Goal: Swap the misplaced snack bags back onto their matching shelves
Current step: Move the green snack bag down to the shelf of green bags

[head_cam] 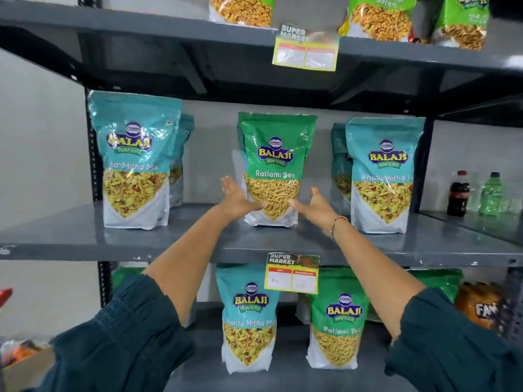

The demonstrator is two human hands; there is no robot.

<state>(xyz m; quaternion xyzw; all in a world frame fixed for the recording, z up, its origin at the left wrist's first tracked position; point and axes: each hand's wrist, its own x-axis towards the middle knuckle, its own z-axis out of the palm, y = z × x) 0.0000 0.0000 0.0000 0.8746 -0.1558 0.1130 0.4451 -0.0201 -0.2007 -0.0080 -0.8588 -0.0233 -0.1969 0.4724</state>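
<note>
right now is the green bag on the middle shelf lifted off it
No, the green bag stands upright on the middle shelf, with the left hand and right hand open at its lower sides.

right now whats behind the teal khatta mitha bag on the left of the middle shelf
Behind the left teal Khatta Mitha bag another teal bag of the same kind shows, peeking out at its right edge. Most of it is covered, and anything further back is hidden.

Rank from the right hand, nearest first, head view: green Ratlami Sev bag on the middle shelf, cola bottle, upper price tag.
1. Ratlami Sev bag, just left of the right hand, at its fingertips.
2. Cola bottle, far right, on the side shelf.
3. Upper price tag, above, on the top shelf edge.
</note>
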